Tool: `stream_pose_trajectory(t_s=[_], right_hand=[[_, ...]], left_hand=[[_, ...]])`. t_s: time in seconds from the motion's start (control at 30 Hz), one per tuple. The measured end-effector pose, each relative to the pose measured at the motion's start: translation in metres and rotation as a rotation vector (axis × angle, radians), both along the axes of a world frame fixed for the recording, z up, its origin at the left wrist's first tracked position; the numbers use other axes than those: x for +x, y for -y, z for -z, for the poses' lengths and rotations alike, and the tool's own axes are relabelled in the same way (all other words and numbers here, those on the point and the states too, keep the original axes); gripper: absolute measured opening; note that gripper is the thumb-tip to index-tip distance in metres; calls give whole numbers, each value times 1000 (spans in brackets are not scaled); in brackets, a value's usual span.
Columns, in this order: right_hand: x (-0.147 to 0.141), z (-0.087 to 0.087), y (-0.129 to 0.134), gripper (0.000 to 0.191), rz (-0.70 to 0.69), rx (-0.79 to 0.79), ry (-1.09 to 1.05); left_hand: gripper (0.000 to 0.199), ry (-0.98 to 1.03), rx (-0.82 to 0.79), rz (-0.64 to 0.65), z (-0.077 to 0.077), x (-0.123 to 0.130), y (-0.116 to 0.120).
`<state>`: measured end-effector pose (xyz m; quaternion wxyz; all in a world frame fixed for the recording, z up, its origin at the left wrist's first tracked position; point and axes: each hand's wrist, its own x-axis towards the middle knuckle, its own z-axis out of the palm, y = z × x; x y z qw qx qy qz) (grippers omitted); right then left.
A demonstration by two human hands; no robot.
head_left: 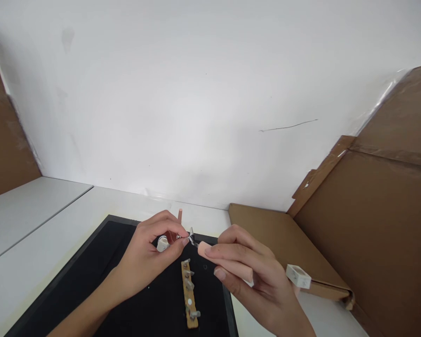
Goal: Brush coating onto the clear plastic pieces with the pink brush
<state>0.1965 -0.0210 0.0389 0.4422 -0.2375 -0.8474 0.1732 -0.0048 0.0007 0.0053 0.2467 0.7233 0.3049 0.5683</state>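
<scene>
My left hand [154,248] pinches a small metallic piece [192,238] between thumb and fingertips, above a black mat [133,285]. From the right, my right hand [245,267] grips a pink-handled tool [224,262], its thin dark tip touching or very near that piece. Below both hands lies a narrow wooden strip [190,295] with several clear pieces standing along it. A pink stick-like end [180,215] rises behind my left fingers; what it belongs to is hidden. A small white object [163,243] shows beside my left hand.
To the right, a flat cardboard box [277,234] lies against the white wall, with a small white box [298,276] at its front edge. Cardboard panels stand at the far left [7,131] and right [379,206]. The white table [38,210] surrounds the mat.
</scene>
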Motion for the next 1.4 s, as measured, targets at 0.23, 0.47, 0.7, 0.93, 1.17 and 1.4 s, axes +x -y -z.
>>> stream_pose_trajectory(t_s=[0.23, 0.47, 0.7, 0.93, 1.17, 1.4], right_hand=[[2, -1, -1, 28, -21, 22, -5], [-1, 0, 0, 31, 92, 127, -95], [-5, 1, -1, 33, 67, 87, -53], [-3, 0, 0, 28, 54, 54, -49], [-4, -2, 0, 27, 38, 43, -43], [-3, -1, 0, 22, 46, 44, -29]], left_hand=[[18, -7, -9, 6, 0, 0, -1], [16, -15, -17, 12, 0, 0, 1], [17, -20, -16, 11, -1, 1, 2], [17, -34, -6, 4, -1, 1, 1], [16, -51, 0, -1, -1, 1, 1], [16, -44, 5, -19, -1, 2, 1]])
